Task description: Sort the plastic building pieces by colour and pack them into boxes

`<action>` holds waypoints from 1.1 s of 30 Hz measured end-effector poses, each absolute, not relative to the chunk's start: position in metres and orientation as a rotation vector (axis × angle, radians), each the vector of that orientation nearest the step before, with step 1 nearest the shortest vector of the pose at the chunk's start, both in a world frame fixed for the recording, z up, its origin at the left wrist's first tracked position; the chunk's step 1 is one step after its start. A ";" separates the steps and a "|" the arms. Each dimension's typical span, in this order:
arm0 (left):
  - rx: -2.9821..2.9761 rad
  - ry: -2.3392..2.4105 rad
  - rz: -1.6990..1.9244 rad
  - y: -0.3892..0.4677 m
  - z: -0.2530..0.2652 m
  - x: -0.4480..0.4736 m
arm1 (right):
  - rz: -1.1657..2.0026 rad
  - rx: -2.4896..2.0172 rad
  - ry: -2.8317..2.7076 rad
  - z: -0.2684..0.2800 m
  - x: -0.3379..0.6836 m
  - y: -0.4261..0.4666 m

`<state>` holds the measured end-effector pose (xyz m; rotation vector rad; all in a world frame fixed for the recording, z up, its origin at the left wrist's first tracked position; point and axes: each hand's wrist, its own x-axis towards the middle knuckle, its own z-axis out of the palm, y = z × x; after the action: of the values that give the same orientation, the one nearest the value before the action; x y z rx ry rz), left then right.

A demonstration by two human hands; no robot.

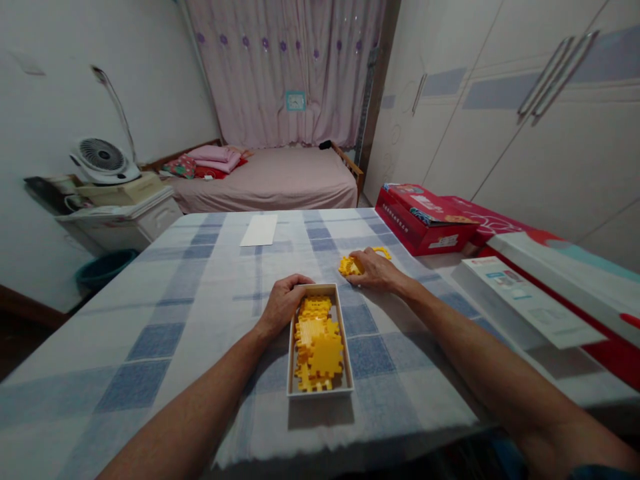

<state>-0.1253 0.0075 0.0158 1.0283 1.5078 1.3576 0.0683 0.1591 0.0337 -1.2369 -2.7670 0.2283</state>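
A narrow white open box point(291, 360) stands on the table in front of me, full of yellow interlocking plastic building pieces point(325, 353) with notched edges. My left hand point(286, 303) grips the far left corner of this box, its thumb over the rim. Farther off and to the right, my right hand point(373, 270) is closed over a small group of yellow plastic pieces point(349, 267) on the cloth. Part of a yellow frame-shaped piece point(383, 253) shows beyond its knuckles. What lies under the palm is hidden.
A blue-and-white checked cloth point(200, 313) covers the table. A white card point(259, 231) lies near the far edge. Red boxes point(425, 220) and a white lid-like box point(530, 300) line the right side. Beyond stand a bed point(285, 177) and a fan point(104, 160).
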 end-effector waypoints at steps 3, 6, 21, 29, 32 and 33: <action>1.023 1.495 1.372 0.007 0.017 -0.124 | 0.281 -1.213 -2.663 0.031 0.074 0.160; 1.022 1.488 1.371 0.007 0.016 -0.124 | 0.341 -1.181 -2.540 0.038 0.082 0.157; 1.122 1.474 1.393 0.005 0.019 -0.127 | 0.501 -0.505 -2.818 0.080 0.050 0.054; 1.141 1.511 1.409 0.009 0.013 -0.127 | 0.376 -0.567 -2.738 0.078 0.068 0.031; 1.111 1.497 1.417 0.009 0.012 -0.127 | 0.443 -0.505 -2.822 0.074 0.075 0.013; 1.103 1.499 1.414 0.009 0.011 -0.127 | 0.466 -0.482 -2.844 0.072 0.076 0.007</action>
<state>-0.1266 0.0094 0.0112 1.1035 1.4994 1.4142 0.0761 0.0075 0.0724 -0.4824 -2.8436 0.4658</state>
